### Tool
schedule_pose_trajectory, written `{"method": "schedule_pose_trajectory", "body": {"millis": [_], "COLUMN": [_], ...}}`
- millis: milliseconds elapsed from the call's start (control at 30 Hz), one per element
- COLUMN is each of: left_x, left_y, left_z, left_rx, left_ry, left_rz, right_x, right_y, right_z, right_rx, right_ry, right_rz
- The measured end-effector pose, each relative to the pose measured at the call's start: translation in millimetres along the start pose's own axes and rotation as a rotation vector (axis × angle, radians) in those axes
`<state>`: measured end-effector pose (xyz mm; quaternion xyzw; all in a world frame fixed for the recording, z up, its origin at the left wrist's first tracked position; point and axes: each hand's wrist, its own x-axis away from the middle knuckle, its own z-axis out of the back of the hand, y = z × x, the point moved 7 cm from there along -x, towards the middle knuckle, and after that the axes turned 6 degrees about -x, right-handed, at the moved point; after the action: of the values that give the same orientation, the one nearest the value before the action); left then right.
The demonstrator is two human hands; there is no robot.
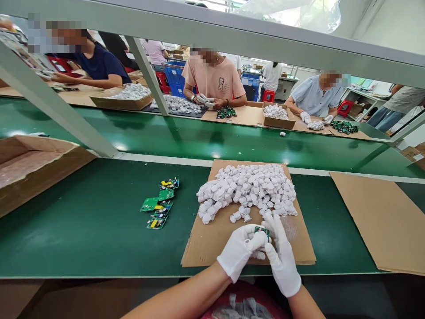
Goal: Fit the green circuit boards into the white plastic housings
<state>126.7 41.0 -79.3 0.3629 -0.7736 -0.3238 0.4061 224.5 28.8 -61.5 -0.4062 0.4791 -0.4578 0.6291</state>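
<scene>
White gloves cover both hands. My left hand (244,248) is closed on a small green circuit board (262,231), held over the near part of a cardboard sheet (206,241). Just to its right, my right hand (280,254) has its fingers apart, with the thumb near the board; whether it touches the board is unclear. Beyond the hands, a large heap of small white wrapped pieces (252,188) covers the far part of the cardboard. To the left, several green boards with yellow parts (159,208) lie on the green table.
The green table (93,221) holds an open cardboard box (36,177) at the left and a flat cardboard sheet (381,221) at the right. A metal frame (66,97) crosses above. Across the line, people handle similar pieces beside a shallow box (279,122).
</scene>
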Motion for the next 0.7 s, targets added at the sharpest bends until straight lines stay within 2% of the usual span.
{"method": "schedule_pose_trajectory", "body": {"millis": [133, 200, 333, 433, 567, 700], "left_x": [-1, -1, 3, 8, 12, 15], "left_y": [-4, -6, -3, -5, -15, -20], "left_z": [-0.3, 0.9, 1.3, -5.2, -9.0, -7.9], "left_rx": [0.057, 0.135, 0.226, 0.27, 0.351, 0.357], "left_ry": [-0.051, -0.091, -0.175, -0.253, -0.264, -0.266], "left_rz": [0.028, 0.071, 0.087, 0.101, 0.103, 0.136], "right_x": [-2, -4, -6, -6, -5, -6], "right_y": [17, 18, 11, 7, 3, -2], "right_z": [-6, -2, 6, 6, 3, 2], "right_rx": [0.023, 0.005, -0.09, -0.125, -0.113, 0.017], "right_ry": [-0.049, -0.031, 0.007, -0.005, -0.06, -0.14], "right_rz": [-0.164, -0.215, -0.244, -0.255, -0.254, -0.254]}}
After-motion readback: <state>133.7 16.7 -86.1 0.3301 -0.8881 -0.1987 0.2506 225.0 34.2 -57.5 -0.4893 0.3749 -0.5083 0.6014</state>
